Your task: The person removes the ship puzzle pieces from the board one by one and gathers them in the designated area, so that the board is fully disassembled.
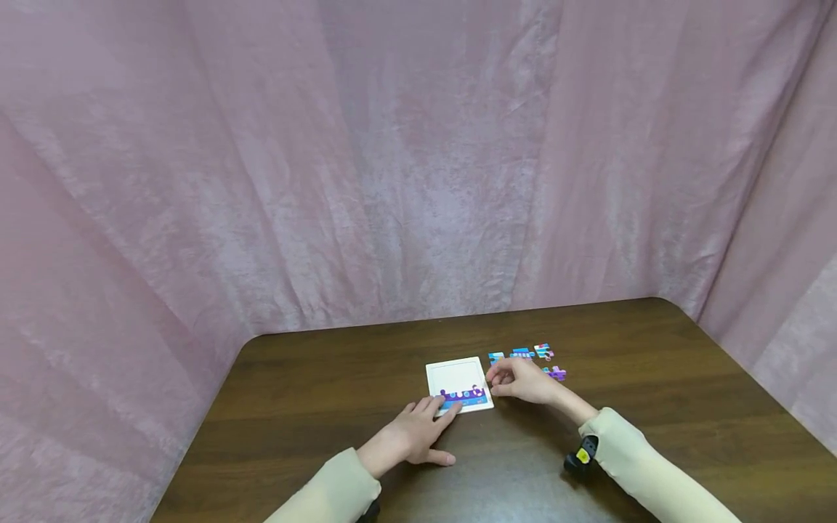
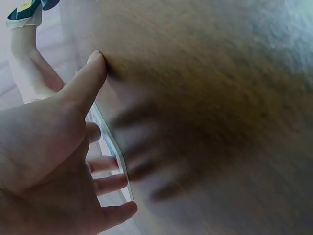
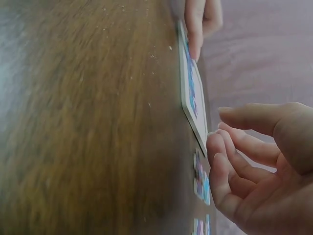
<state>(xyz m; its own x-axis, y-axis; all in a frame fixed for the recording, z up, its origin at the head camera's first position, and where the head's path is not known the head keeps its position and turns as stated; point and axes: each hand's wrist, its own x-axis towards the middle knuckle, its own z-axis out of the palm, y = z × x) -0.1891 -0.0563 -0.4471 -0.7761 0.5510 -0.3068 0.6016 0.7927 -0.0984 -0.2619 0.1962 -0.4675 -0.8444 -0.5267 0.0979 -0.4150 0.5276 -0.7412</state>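
A white puzzle tray (image 1: 458, 378) lies flat on the dark wooden table (image 1: 314, 407), with a row of purple and blue pieces (image 1: 466, 396) fitted along its near edge. My left hand (image 1: 437, 415) lies flat on the table, and its straight fingers (image 3: 197, 34) touch the tray's near-left corner. The right hand (image 1: 498, 376) hovers at the tray's right edge (image 3: 194, 120) with loosely curled fingers (image 3: 230, 161), and I see nothing between them. Several loose coloured pieces (image 1: 523, 354) lie just beyond and to the right of that hand.
Pink cloth (image 1: 418, 160) hangs behind and on both sides of the table. One more loose purple piece (image 1: 557, 373) lies right of the right hand. Bare wood stretches to the left and right of the tray. Both wrists carry small cameras (image 1: 582, 456).
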